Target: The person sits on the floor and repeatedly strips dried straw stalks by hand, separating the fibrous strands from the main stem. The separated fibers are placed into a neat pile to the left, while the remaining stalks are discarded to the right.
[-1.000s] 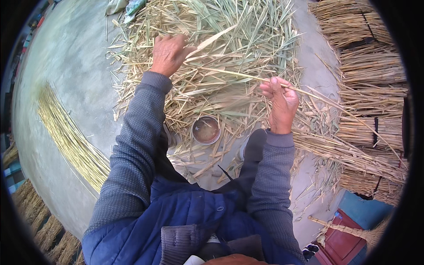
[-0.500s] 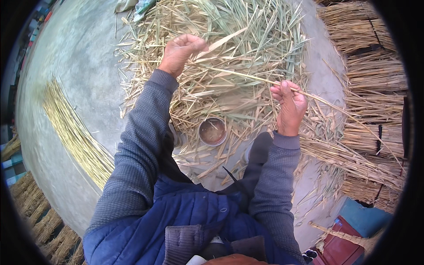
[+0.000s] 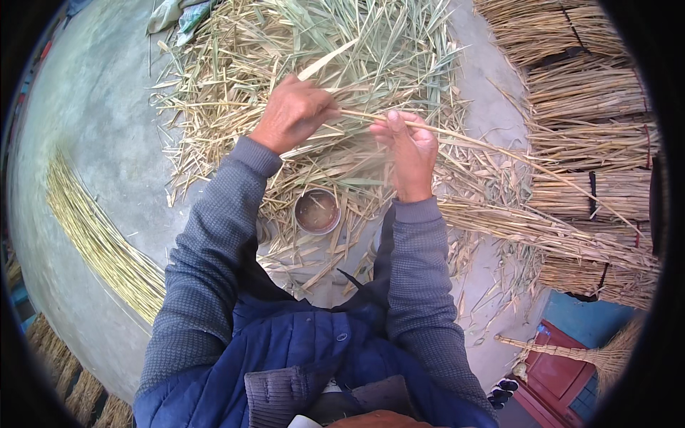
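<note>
A long, thin tan reed stalk (image 3: 485, 144) runs across in front of me and slopes down to the far right bundles. My left hand (image 3: 294, 114) is closed, with the stalk's left end entering its fingertips. My right hand (image 3: 409, 151) pinches the same stalk between thumb and fingers, a short way to the right of the left hand. Beneath both hands spreads a heap of dry and greenish stripped leaves (image 3: 371, 57). A pale broad leaf (image 3: 328, 59) lies on the heap just beyond my left hand.
A round metal bowl (image 3: 317, 212) with brownish contents sits between my feet. Yellowish stalks (image 3: 107, 239) lie on the concrete floor at left. Loose stalks (image 3: 528, 232) and tied reed bundles (image 3: 585, 100) line the right. A broom (image 3: 571, 351) rests by a red object (image 3: 553, 374) at lower right.
My hands have come closer together along the stalk: the left moved nearer to me and the right moved leftward. The whole view has shifted slightly.
</note>
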Action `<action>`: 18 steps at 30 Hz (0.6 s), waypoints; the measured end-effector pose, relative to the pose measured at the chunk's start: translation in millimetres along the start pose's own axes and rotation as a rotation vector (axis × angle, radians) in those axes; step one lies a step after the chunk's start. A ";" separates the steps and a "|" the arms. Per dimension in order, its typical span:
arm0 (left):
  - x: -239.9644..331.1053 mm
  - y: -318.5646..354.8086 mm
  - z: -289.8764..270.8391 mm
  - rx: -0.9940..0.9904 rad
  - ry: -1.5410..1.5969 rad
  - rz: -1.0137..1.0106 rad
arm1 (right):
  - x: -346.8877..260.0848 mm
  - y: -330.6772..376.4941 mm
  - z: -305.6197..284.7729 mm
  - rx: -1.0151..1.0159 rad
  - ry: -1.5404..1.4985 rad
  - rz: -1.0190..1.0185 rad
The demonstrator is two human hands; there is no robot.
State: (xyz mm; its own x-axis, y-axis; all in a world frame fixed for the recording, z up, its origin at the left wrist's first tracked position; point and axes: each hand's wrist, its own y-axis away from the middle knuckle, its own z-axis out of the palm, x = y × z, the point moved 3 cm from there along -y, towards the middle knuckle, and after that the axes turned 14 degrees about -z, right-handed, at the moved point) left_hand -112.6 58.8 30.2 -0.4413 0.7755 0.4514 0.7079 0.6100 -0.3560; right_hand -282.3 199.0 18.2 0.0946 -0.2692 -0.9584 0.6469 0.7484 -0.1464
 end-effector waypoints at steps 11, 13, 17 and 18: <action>-48.9 10.7 -9.8 -0.159 -0.021 -0.172 | -19.3 -15.1 -46.5 0.188 0.008 -0.071; -17.2 4.9 6.8 -0.076 0.124 -0.053 | -16.9 -13.3 -39.0 0.189 0.013 -0.081; 18.2 0.7 21.0 0.062 0.198 -0.030 | -18.7 -8.9 -26.9 0.200 0.045 -0.107; 20.7 -0.7 21.2 0.098 0.224 -0.023 | -19.6 -8.5 -24.6 0.203 0.064 -0.097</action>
State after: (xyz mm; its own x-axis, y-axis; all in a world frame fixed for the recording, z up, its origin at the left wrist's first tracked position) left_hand -133.9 77.9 22.5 -0.3161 0.7126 0.6264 0.6370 0.6487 -0.4165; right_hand -308.3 212.8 32.2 -0.0197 -0.2902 -0.9568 0.7900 0.5820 -0.1928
